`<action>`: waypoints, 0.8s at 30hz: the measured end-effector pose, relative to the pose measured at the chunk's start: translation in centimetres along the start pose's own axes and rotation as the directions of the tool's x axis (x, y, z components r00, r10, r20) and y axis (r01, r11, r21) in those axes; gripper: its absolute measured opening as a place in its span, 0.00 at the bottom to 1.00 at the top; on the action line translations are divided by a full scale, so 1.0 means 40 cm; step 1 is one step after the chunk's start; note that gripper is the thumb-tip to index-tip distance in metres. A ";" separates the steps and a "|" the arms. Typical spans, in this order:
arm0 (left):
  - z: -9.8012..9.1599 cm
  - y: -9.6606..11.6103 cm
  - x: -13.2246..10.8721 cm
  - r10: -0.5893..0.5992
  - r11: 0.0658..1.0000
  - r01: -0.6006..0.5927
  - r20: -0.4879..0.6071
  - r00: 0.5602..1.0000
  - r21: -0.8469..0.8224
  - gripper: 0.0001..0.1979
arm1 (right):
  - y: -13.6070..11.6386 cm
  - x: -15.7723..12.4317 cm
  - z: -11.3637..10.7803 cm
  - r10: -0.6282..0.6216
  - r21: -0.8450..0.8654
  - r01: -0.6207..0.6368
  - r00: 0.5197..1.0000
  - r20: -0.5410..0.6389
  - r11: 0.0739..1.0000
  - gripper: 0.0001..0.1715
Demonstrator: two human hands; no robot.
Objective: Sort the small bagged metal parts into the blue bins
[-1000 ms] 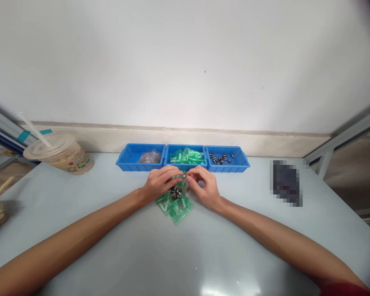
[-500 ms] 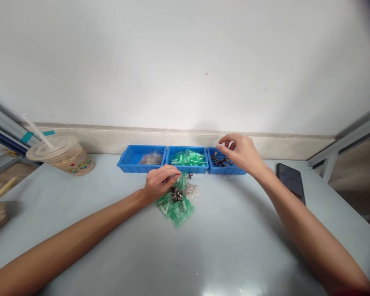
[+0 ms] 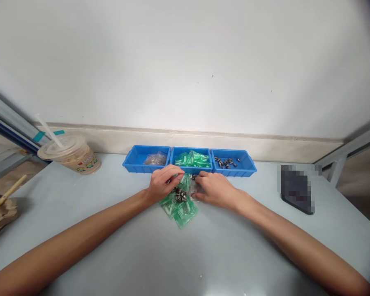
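My left hand (image 3: 163, 181) rests on the table with its fingers curled, pinching the top of a green plastic bag (image 3: 184, 181) at a pile of green bags (image 3: 182, 207). Small dark metal parts (image 3: 180, 194) lie on that pile. My right hand (image 3: 214, 189) lies palm down just right of the pile, fingers bent over a clear bag (image 3: 195, 188); what its fingertips hold is hidden. Behind the hands stand three blue trays: the left tray (image 3: 135, 158) with clear bags, the middle tray (image 3: 203, 151) with green bags, the right tray (image 3: 248, 163) with dark metal parts.
A lidded drink cup (image 3: 70, 154) with a straw lies at the far left. A blurred dark phone (image 3: 296, 189) sits at the right. A wooden stick (image 3: 6, 196) and a brown object are at the left edge. A white wall backs the table.
My right hand has come back from the right tray to the pile beside my left hand. The left hand stayed on the green bag. The view shifted slightly.
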State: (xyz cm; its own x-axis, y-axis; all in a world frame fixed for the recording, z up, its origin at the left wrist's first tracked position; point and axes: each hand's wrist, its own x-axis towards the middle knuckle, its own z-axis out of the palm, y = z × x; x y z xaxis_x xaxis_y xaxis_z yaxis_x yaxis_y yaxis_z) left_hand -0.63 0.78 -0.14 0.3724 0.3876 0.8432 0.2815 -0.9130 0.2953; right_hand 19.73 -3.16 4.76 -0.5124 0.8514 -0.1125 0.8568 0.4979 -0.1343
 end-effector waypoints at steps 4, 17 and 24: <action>-0.001 0.001 0.000 -0.004 1.000 0.004 0.009 1.000 0.006 0.05 | -0.001 0.002 0.013 0.034 -0.038 -0.034 0.999 0.002 0.999 0.15; -0.003 0.000 -0.003 -0.057 0.997 0.058 -0.017 0.998 0.043 0.04 | -0.013 0.018 0.065 -0.214 0.022 0.230 0.933 -0.288 0.973 0.22; -0.003 -0.003 -0.007 -0.072 0.997 0.073 -0.015 0.997 0.035 0.05 | 0.003 0.028 0.092 -0.374 -0.113 0.357 0.865 -0.335 0.927 0.09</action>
State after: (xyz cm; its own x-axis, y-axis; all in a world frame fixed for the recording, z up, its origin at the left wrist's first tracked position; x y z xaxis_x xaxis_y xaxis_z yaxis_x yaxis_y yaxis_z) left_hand -0.86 0.78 -0.35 0.3378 0.4505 0.8264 0.3387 -0.8774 0.3399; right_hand 19.03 -2.77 0.98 -0.7442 0.6052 0.2826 0.6178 0.7845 -0.0535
